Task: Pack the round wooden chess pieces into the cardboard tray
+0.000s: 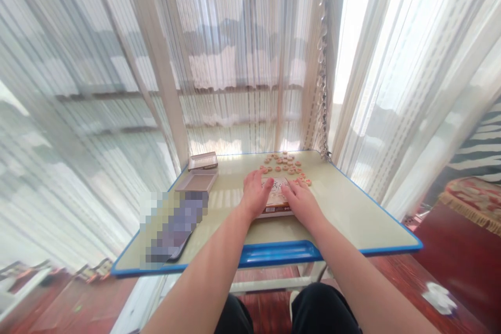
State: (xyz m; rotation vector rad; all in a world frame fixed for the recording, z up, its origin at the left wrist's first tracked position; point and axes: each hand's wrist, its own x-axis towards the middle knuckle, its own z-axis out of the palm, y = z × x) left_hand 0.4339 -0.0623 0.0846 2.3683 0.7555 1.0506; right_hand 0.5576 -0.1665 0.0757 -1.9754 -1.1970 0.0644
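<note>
My left hand (255, 193) and my right hand (300, 199) both rest on a flat folded board (276, 199) with a red edge, lying in the middle of a pale table with a blue rim (274, 253). The left hand covers the board's left side, the right hand its right side, fingers pointing away and lying fairly flat. Just beyond the fingertips, several round wooden game pieces (285, 164) with red marks lie scattered on the tabletop.
An open shallow box (197, 181) and its lid (202, 160) lie at the table's back left. A blurred-out dark object (172, 227) lies at the front left. Sheer curtains (242, 52) hang behind and to the right. A red wooden floor (450, 266) and patterned rug (475, 198) lie right.
</note>
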